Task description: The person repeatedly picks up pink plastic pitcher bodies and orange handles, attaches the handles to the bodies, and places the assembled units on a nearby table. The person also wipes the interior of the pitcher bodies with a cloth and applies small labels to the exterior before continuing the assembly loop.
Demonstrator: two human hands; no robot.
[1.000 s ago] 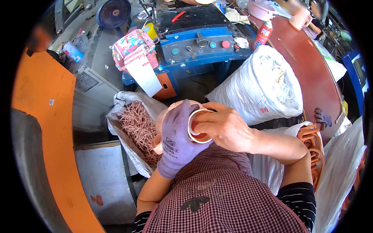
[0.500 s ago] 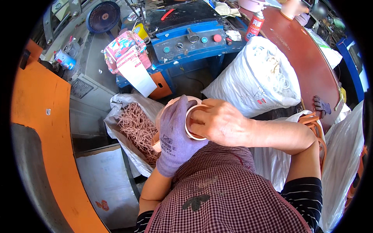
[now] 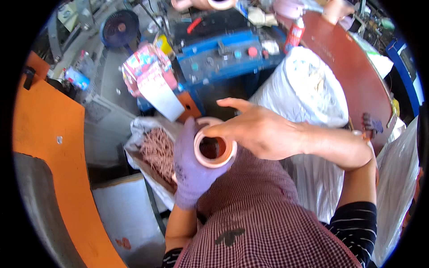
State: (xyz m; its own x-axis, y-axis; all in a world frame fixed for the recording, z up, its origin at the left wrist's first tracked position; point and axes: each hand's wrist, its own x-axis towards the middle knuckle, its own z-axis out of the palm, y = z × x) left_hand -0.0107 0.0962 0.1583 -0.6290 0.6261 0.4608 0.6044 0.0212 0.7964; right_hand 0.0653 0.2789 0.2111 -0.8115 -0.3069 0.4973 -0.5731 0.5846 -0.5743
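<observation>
In front of my apron, my left hand (image 3: 190, 165), in a purple knit glove, is wrapped round a pale pink tubular fitting (image 3: 231, 152). Its round, rimmed opening faces up and shows a dark orange-brown inside. My bare right hand (image 3: 263, 131) is at the fitting's right side, back of the hand up. One finger lies across the upper rim, while another stretches out to the left above it, apart from the fitting. The remaining fingers are tucked out of sight, and motion blurs the hand.
A sack of thin pink strips (image 3: 157, 152) stands to the left, beside an orange panel (image 3: 49, 116). Ahead is a blue machine with a button panel (image 3: 223, 56); another pink fitting (image 3: 201, 4) shows beyond it. A white sack (image 3: 286, 89) and a red-brown table (image 3: 357, 67) are right.
My right fingers have come out of the fitting's opening and spread at its rim. The fitting now tilts with its opening more toward me. Another fitting has come into view at the top.
</observation>
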